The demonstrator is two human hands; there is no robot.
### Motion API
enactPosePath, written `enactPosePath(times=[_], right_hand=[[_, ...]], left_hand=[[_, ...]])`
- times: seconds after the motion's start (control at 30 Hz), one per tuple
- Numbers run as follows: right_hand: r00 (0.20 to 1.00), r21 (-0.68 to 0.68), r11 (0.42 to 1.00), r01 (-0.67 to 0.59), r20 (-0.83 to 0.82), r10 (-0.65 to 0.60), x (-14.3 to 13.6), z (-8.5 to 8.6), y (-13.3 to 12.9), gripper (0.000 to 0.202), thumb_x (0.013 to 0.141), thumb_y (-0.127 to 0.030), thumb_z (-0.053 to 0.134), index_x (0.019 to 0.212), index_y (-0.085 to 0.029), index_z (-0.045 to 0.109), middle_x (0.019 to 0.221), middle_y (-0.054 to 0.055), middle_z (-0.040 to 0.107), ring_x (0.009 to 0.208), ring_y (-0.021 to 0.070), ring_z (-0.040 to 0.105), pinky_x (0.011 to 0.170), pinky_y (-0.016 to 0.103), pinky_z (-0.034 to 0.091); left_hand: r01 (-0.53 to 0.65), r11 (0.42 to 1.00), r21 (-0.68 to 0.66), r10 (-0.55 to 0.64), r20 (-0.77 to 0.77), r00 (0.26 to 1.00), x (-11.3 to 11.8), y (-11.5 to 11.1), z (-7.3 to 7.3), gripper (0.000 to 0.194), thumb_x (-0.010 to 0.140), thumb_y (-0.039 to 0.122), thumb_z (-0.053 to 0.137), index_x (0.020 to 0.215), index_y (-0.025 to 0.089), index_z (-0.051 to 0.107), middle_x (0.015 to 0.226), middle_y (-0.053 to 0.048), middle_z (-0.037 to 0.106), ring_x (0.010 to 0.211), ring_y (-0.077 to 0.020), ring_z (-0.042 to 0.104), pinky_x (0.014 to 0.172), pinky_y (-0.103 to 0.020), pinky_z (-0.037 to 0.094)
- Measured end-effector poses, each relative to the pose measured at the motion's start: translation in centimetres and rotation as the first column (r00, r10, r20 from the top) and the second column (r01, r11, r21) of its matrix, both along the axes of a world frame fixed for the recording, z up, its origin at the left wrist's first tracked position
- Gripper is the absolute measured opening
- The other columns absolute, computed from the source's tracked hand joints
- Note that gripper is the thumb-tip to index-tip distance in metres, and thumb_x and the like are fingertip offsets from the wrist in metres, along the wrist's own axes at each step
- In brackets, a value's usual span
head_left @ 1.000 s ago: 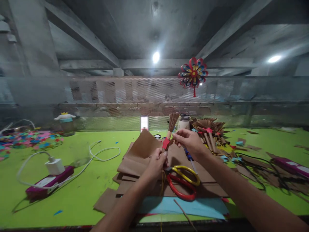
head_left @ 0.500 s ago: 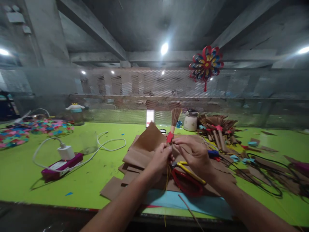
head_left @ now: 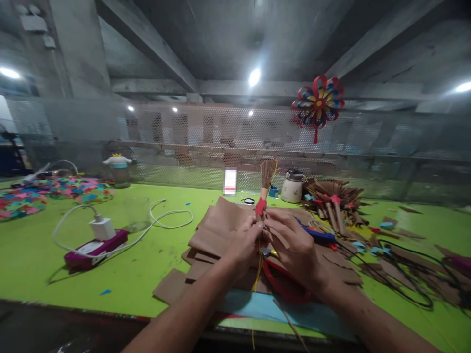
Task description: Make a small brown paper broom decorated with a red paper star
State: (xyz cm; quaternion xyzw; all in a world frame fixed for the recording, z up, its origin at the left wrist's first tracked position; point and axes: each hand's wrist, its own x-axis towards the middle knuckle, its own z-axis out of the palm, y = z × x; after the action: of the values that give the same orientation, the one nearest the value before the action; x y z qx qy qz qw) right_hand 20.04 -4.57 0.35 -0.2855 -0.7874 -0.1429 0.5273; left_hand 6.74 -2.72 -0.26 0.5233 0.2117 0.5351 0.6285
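Observation:
Over the paper stack, my left hand (head_left: 247, 241) pinches the lower end of a small brown paper broom (head_left: 268, 171) with a red paper piece (head_left: 261, 206) around its handle. The broom stands nearly upright, fringed end up. My right hand (head_left: 296, 242) is closed at the same lower end, fingertips against it; what exactly they pinch is hidden. A yellow string (head_left: 256, 282) dangles below my left hand. Scissors with red handles (head_left: 285, 287) lie under my right hand, partly covered. Brown paper sheets (head_left: 217, 235) are stacked beneath both hands.
On the right are a blue-handled tool (head_left: 320, 237), a pile of finished-looking paper brooms (head_left: 334, 196), black cable (head_left: 412, 299) and scraps. A purple power strip (head_left: 96, 250), white charger (head_left: 102, 228) and clear cup (head_left: 137, 214) stand left. A jar (head_left: 292, 187) and phone (head_left: 230, 181) are behind.
My right hand's fingers have moved in closer around the broom's lower end, and its palm has turned lower over the scissors. A raised brown paper flap behind my left hand has dropped.

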Motion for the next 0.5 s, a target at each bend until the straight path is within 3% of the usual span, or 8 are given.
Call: enactPosePath(times=[0.5], right_hand=[[0.999, 0.067, 0.998, 0.001, -0.045, 0.002, -0.55, 0.13, -0.39, 0.039, 0.078, -0.009, 0.051, 0.115, -0.023, 0.054, 0.109, 0.008, 0.062, 0.109, 0.0241, 0.051, 0.092, 0.048, 0.042]], left_hand=[[-0.045, 0.999, 0.017, 0.045, 0.008, 0.999, 0.56, 0.18, 0.03, 0.028, 0.071, 0.038, 0.060, 0.083, 0.017, 0.046, 0.064, 0.003, 0.048, 0.053, -0.0077, 0.042, 0.053, -0.021, 0.031]])
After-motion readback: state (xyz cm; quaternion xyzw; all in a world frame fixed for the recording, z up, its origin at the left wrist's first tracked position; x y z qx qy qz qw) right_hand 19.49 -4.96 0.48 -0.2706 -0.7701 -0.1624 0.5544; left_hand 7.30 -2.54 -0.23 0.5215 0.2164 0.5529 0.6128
